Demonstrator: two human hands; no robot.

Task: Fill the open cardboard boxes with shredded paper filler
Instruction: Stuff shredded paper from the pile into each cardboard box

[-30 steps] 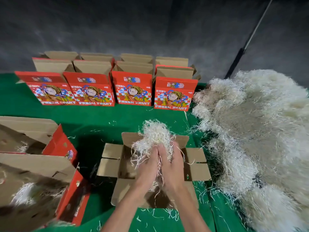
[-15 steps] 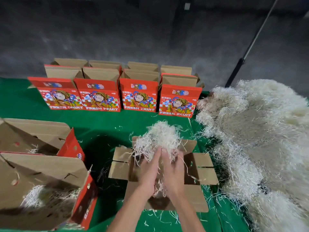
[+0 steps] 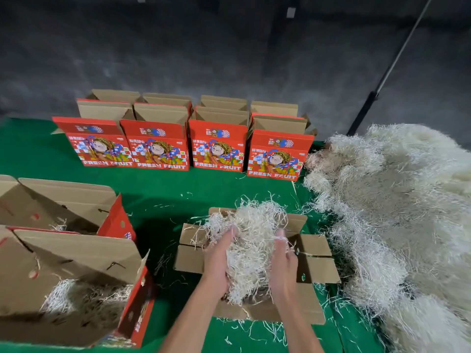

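Observation:
An open cardboard box (image 3: 317,267) stands on the green table right in front of me, its brown flaps spread outward. Over its opening sits a clump of pale shredded paper (image 3: 251,240), reaching down into the box. My left hand (image 3: 218,261) presses against the clump's left side with straight fingers. My right hand (image 3: 283,261) presses its right side the same way, thumb out. The box's inside is mostly hidden by paper and hands.
A large heap of shredded paper (image 3: 397,212) fills the table's right side. Several red "Fresh Fruit" boxes (image 3: 159,151) stand open in rows at the back. Two open boxes (image 3: 66,273) holding some filler lie at the left. Loose strands litter the green table (image 3: 163,189).
My hands were held close together around the clump; now they have spread apart and lowered it into the box. The camera has tilted up slightly.

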